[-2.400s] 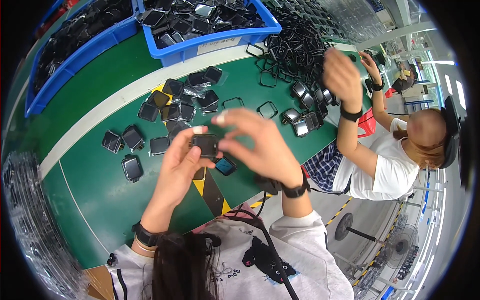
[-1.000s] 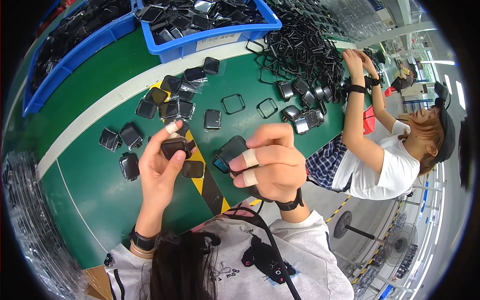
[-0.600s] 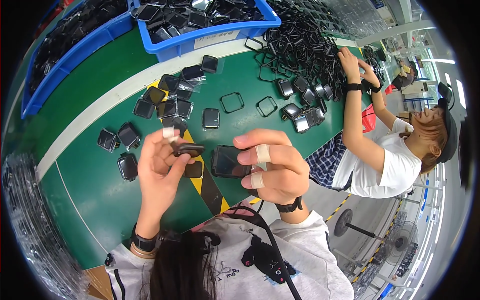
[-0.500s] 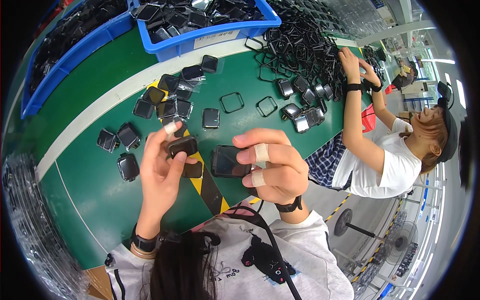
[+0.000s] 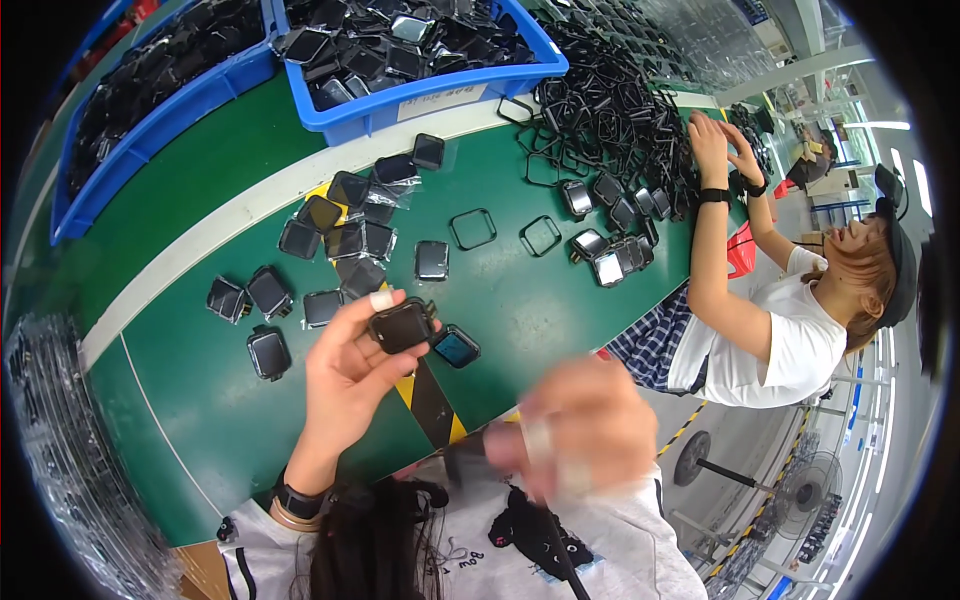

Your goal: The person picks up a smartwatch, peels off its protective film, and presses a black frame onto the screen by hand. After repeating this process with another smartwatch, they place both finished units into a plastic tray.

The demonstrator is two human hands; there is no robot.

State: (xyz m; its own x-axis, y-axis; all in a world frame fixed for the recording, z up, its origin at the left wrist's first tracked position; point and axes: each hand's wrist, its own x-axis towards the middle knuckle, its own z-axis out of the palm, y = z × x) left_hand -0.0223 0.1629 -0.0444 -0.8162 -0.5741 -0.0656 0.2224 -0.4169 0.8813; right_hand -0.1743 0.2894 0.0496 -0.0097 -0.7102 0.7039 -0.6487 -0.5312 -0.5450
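Observation:
My left hand (image 5: pixel 345 390) grips a square black smartwatch body (image 5: pixel 402 326) between thumb and fingers, raised above the green table. White tape is wrapped around one of its fingers. Just right of it, a second smartwatch body (image 5: pixel 457 346) with a bluish sheen on its screen sits by the striped tape. My right hand (image 5: pixel 595 425), also with taped fingers, is smeared by motion near the table's front edge. A dark blurred shape shows beside its fingertips; whether it is held, I cannot make out. Several more smartwatch bodies (image 5: pixel 269 353) lie beyond my left hand, some in clear film.
Two blue bins (image 5: pixel 430 100) of black parts stand at the back. Thin black frames (image 5: pixel 472 229) lie mid-table, before a large heap of frames (image 5: pixel 610 120). A co-worker (image 5: pixel 790 320) at the right has both hands at that heap. A fan (image 5: pixel 803 488) stands behind.
My right hand has swung down toward me, away from the smartwatch body it held. My left hand has shifted slightly right and down, with a smartwatch body in its fingers.

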